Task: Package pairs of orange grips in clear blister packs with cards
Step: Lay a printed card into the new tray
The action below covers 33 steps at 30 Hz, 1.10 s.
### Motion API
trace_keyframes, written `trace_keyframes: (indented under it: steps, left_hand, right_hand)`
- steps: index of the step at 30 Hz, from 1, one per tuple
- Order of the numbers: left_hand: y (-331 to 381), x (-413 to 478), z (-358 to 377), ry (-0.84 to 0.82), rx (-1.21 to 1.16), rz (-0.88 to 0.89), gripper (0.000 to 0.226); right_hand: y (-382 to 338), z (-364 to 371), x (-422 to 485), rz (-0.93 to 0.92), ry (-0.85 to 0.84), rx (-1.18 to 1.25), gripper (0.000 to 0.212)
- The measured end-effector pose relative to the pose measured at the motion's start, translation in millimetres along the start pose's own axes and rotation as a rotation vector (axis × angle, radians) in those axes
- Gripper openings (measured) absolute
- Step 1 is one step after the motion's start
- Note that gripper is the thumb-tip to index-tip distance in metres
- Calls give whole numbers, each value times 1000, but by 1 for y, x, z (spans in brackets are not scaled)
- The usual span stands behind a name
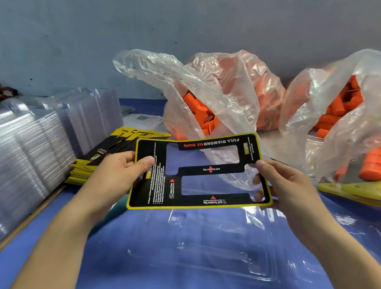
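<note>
A black card with a yellow border and two long cut-outs (203, 170) hangs in the air above the blue table. My left hand (121, 172) pinches its left end, thumb on top. My right hand (283, 184) grips its right end. Below the card an open clear blister pack (208, 242) lies flat on the table. Orange grips (200, 114) fill two clear plastic bags behind the card. A stack of more cards (109, 151) sits to the left.
Piles of clear blister packs (16, 147) on cardboard take up the left side. Finished packs with orange grips (372, 176) lie at the right. A second bag of grips (340, 105) stands at the back right. A grey wall closes the back.
</note>
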<state>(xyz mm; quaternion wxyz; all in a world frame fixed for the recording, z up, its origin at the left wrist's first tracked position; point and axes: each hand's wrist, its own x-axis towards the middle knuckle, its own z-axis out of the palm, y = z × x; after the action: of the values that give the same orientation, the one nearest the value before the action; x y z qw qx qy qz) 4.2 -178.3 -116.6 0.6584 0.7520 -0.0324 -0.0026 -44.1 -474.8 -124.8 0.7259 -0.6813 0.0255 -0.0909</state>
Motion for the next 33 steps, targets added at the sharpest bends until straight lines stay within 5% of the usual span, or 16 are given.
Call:
trace_keyframes:
  steps: [14, 18, 24, 33]
  left_hand:
    - [-7, -2, -7, -23, 120, 118, 17]
    - [-12, -3, -12, -11, 124, 116, 15]
    - [-26, -10, -1, -32, 280, 94, 14]
    - [-24, -18, 14, -7, 539, 138, 29]
  right_hand:
    - [5, -17, -2, -117, -24, -209, 12]
    - [6, -22, -14, -131, -77, -254, 31]
    - [15, -25, -38, -207, -101, -722, 53]
    - [15, -32, -51, -383, -142, -1167, 36]
